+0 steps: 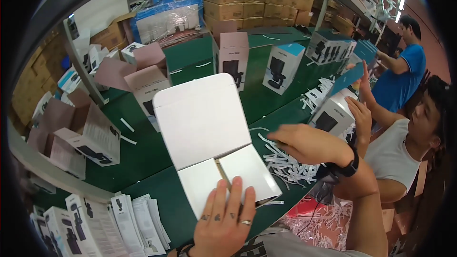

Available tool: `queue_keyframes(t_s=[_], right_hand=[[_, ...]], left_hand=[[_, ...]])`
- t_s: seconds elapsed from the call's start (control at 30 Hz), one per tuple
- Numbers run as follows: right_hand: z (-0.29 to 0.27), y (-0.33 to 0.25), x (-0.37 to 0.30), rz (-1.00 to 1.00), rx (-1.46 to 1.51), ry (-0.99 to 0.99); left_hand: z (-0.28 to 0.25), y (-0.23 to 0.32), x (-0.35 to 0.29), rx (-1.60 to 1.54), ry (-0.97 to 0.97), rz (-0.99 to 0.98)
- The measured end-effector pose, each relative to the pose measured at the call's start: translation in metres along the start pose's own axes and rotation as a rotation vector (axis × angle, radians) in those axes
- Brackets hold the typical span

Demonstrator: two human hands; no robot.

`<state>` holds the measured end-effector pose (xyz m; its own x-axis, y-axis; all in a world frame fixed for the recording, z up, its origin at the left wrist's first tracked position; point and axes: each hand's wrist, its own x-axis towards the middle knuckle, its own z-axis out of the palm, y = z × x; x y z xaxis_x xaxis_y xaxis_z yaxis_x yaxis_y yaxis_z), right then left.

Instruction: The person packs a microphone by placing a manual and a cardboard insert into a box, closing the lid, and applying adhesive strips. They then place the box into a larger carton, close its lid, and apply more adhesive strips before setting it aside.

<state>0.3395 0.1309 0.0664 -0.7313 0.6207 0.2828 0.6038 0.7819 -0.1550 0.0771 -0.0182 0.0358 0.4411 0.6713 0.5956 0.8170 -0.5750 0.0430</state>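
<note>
A white cardboard box point(203, 181) stands in front of me on the green bench, its wide lid flap point(202, 119) raised. My left hand point(223, 223) lies across the box's near side with its fingers stretched out flat over the two white inner panels. A narrow brownish gap runs between those panels. To the right of the box, my right hand point(309, 143) hovers over a pile of white paper strips point(290, 166). Its fingertips are smeared by motion, and I cannot make out anything in them.
Printed boxes with open flaps point(150, 90) stand left and ahead; a closed one point(283, 69) is farther right. Leaflets point(138, 223) stack at lower left. Beside me, a person in a white top handles a box point(334, 114). Someone in blue point(402, 74) works beyond.
</note>
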Motion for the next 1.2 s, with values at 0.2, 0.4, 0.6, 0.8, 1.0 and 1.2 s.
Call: queue_keyframes(t_s=[0.2, 0.4, 0.6, 0.8, 1.0, 1.2], right_hand=[[0.004, -0.002, 0.051, 0.371, 0.955, 0.282], [-0.005, -0.028, -0.009, -0.087, 1.211, -0.150], [-0.027, -0.069, 0.013, -0.355, 0.713, 0.137], [-0.033, -0.119, 0.081, -0.614, 0.517, 0.107], [0.001, -0.133, 0.112, -0.648, 0.494, 0.053], [0.011, -0.135, 0.112, -0.619, 0.620, -0.031]], left_hand=[[-0.025, -0.012, 0.019, -0.292, -0.194, -0.055], [-0.005, -0.020, -0.021, -0.560, -0.089, -0.218], [0.012, -0.029, -0.057, -1.077, 0.408, -0.572], [0.013, -0.037, -0.040, -1.025, 0.402, -0.426], [0.015, -0.037, -0.039, -1.050, 0.396, -0.290], [0.014, -0.039, -0.040, -1.019, 0.408, -0.276]])
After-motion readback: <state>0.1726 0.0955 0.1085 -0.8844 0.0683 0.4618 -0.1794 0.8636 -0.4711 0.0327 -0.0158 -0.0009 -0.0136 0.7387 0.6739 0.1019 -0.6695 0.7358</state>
